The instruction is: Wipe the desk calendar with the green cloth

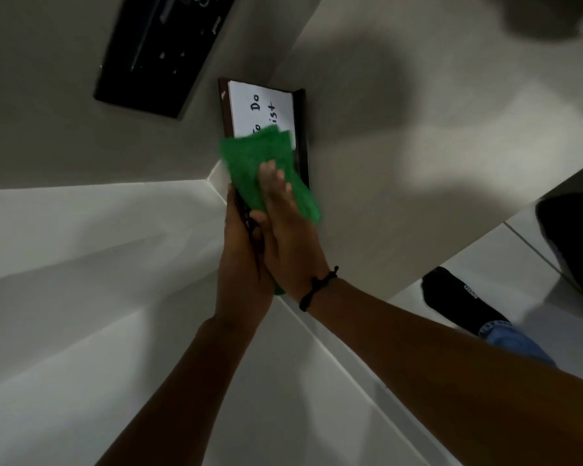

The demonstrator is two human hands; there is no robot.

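The desk calendar (pixel 265 107) has a dark frame and a white page with handwritten words. It is held up in front of a pale wall. My left hand (pixel 241 260) grips its near end from the left side. My right hand (pixel 285 227), with a black cord around the wrist, lies flat on the green cloth (pixel 266 156) and presses it against the calendar's face. The cloth covers the lower half of the page and hides part of the writing.
A black panel (pixel 159 48) is fixed to the wall at upper left. White ledges and a wall corner (pixel 212 179) run behind my hands. At lower right are a dark shoe (pixel 458 301) and blue jeans on a light floor.
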